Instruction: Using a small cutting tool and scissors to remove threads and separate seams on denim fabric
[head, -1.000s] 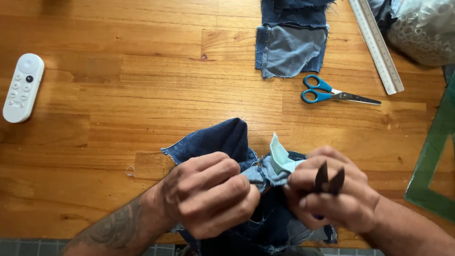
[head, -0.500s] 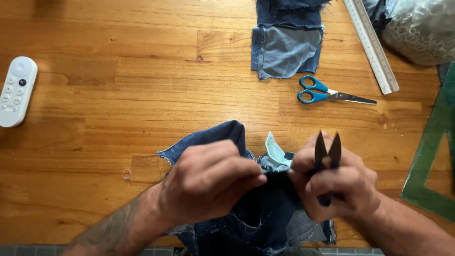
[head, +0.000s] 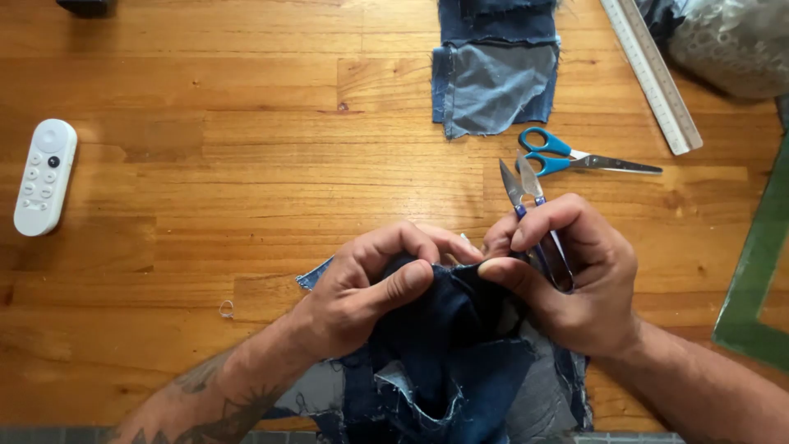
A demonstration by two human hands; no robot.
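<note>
Pinching the dark denim piece (head: pixel 444 329) taut between both hands, left hand (head: pixel 370 288) clamped on the fold, right hand (head: pixel 575 279) also gripping thread snips (head: pixel 534 218), blades safest pointed away.

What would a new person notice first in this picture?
At the bottom centre, the left hand and the right hand pinch a piece of dark blue denim; the right hand also holds small thread snips, blades pointing up. Blue-handled scissors lie above them, and a white remote lies far left.
</note>
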